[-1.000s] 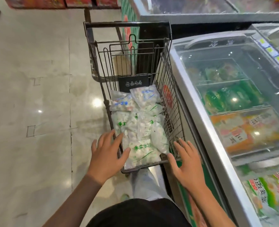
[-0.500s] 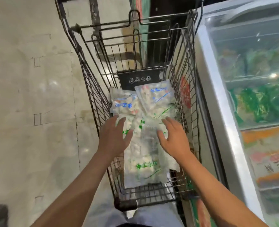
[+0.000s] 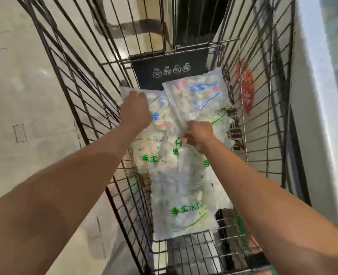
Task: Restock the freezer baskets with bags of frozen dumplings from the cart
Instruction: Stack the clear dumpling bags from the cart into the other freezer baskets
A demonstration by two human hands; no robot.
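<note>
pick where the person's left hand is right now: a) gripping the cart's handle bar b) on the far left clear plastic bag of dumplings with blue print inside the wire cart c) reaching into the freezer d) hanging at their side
b: the left hand lies on the far left clear plastic dumpling bag with blue print, fingers curled over its far edge, inside the dark wire shopping cart.

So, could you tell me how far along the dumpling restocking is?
Nothing looks stocked yet. In hand: the left hand grips the far-left bag and the right hand pinches the blue-printed bag, both inside the cart. Left: every bag, including the green-printed bag, must reach the freezer.
</note>
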